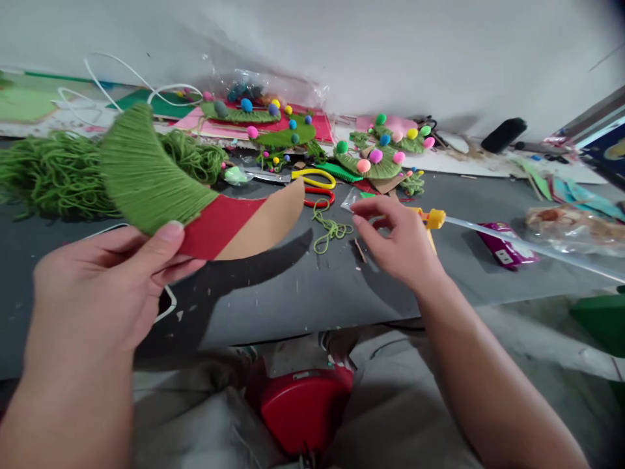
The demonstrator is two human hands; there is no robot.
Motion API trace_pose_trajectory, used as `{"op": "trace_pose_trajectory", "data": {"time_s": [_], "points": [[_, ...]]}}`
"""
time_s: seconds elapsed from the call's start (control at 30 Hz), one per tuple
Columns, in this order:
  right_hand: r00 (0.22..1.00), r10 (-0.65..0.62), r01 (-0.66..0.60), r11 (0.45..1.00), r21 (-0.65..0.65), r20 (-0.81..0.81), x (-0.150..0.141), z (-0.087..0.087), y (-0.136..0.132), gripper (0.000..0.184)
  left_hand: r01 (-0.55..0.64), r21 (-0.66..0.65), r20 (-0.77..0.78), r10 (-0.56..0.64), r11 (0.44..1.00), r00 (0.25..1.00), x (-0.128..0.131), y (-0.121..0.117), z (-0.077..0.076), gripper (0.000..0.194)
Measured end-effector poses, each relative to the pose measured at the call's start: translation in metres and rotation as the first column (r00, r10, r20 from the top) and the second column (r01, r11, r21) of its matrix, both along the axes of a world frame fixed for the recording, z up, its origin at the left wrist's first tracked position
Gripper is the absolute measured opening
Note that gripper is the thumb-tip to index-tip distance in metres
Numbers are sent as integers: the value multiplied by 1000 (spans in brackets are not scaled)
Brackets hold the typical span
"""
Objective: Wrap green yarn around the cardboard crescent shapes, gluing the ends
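Observation:
My left hand (105, 273) is closed on a crescent-shaped cardboard piece (195, 202), held above the grey table (293, 286). About half of it is wrapped in green yarn, then comes a red band, then bare cardboard at its right tip. My right hand (395, 238) reaches over the table with thumb and fingers pinched together near a small clear plastic bag (352, 197) and a loose bit of green yarn (329, 229); what it pinches I cannot make out. A yellow-tipped glue gun (432, 218) lies just right of that hand.
A pile of green yarn (53, 172) lies at far left. Yellow scissors (315, 177) and red scissors (319, 197) sit mid-table. Finished green crescents with coloured pom-poms (375, 159) line the back by the wall. A purple packet (505, 244) lies right. A red object (303, 407) sits in my lap.

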State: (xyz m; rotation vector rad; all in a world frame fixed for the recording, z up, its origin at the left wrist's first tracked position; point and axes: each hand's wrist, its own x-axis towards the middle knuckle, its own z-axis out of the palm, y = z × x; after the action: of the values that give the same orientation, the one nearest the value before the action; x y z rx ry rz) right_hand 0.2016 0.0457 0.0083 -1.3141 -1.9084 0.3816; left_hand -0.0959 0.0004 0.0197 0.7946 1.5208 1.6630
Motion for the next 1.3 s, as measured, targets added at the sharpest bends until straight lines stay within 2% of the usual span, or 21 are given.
{"op": "trace_pose_trajectory", "data": {"time_s": [0.03,0.1,0.2,0.27,0.4,0.47,0.6,0.83,1.07,1.2,1.3], "points": [[998,22,-20,999,-39,53,3,-2,2,15,35,-37,17,-35,999,999,-5,-1,2,18],[993,48,-40,996,-76,111,5,-6,7,14,-8,-47,21,9,999,1000,-11,-3,4,22],[994,23,-19,999,-35,109,0,-11,14,14,-12,-64,16,13,998,1000,-8,-5,4,22],[994,37,-37,999,0,106,-9,-12,21,13,-69,-45,17,70,997,997,-3,-6,5,21],[950,222,-229,973,6,219,-24,-13,37,16,-83,-23,5,83,996,997,4,-7,6,18],[911,266,-274,961,-19,314,-28,-16,46,22,-61,-30,6,61,998,998,3,-8,6,17],[880,237,-224,971,-80,411,-27,-28,59,20,-25,-50,25,26,998,999,0,-9,5,19],[909,128,-118,992,-52,397,-24,-42,65,12,15,-61,48,-12,998,999,0,-6,1,21],[968,117,-137,988,76,223,-15,-22,59,13,32,-70,39,-29,997,999,1,-6,2,19],[955,176,-177,984,-18,237,-6,-18,61,21,30,-54,53,-27,998,998,1,-6,1,19],[983,95,-85,994,-72,158,-1,-19,58,20,31,-65,68,-27,997,997,1,-6,1,20]]}}
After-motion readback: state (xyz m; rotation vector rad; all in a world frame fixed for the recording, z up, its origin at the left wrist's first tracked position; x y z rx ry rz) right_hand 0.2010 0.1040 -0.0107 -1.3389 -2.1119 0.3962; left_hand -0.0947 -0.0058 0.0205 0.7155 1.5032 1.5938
